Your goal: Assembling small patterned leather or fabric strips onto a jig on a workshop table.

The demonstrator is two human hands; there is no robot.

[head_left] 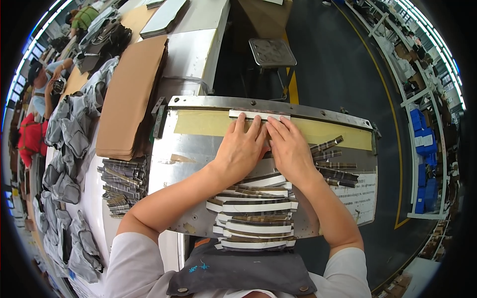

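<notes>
Here in the head view both hands are at work side by side over the metal board, and taking the hands as the middle of the clock, the white strip lies at twelve, up at the long metal bar on the board's far edge. The left hand has its fingers stretched forward, fingertips down on the strip; the right hand matches it just beside, slanting in toward eleven. Neither is closed around the strip, and the thumbs are mostly hidden! A pale yellow band runs beneath the bar. Down at six, a row of white and plaid strips reaches back to the dark apron. Between three and four, loose plaid strips fan out, with a printed sheet at four. Over to nine, there's a bundle of plaid pieces, grey fabric pieces farther out, and at ten a tall stack of brown card. A metal stool stands off at twelve, blue bins sit on a rack at three, and co-workers are busy out toward ten.
</notes>
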